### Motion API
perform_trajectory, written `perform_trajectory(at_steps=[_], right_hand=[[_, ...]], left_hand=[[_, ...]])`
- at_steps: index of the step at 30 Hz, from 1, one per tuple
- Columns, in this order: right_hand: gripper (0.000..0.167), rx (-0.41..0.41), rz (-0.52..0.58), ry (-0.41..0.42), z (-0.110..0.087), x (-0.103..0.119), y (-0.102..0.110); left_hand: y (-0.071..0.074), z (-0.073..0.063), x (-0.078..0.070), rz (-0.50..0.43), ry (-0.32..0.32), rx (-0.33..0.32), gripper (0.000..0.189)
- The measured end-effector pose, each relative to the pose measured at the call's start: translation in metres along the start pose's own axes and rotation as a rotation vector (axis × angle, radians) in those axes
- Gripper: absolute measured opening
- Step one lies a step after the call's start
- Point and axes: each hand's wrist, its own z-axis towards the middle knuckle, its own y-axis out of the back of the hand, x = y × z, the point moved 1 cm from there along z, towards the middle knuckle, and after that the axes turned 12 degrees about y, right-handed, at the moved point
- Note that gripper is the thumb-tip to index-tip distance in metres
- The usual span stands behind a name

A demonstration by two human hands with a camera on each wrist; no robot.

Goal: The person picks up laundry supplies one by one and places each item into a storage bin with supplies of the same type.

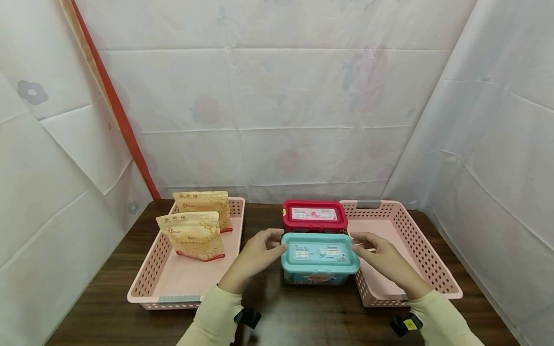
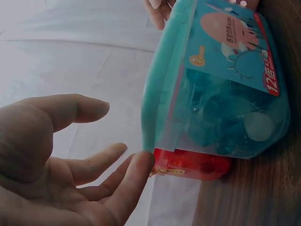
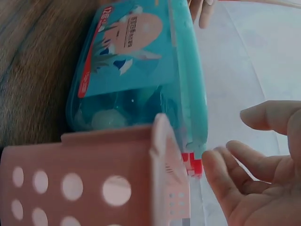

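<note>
Soft, even light fills the head view, leaving faint sheen on the dark brown wood-grain worktop [image 1: 311, 312]; both wrist views look dimmer, hazier.

The left arm [image 1: 214, 315] and right arm [image 1: 441, 317] reach forward in pale sleeves, slanting toward each other. The left hand [image 1: 258, 257] faces inward, its thumb [image 2: 77, 110] apart from gently bent fingers [image 2: 136, 176]. The right hand [image 1: 383, 257] mirrors it, palm inward, its thumb likewise spread from the fingers.
</note>
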Motion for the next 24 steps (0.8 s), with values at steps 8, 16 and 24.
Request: perform_trajectory(at_steps=[8,16,24], right_hand=[[0.054,0.036,-0.021,-0.031,0.0,-0.008,-0.001],[0.052,0.047,-0.002,-0.035,0.002,-0.012,-0.002],[0.054,0.056,-0.013,-0.016,0.002,-0.011,-0.003]], left_hand=[[-0.003,0.002,0.001,0.02,0.016,0.006,0.051],[-0.005,0.005,0.003,0.059,-0.006,-0.004,0.052],[-0.006,0.006,0.005,0.099,-0.034,-0.006,0.052]])
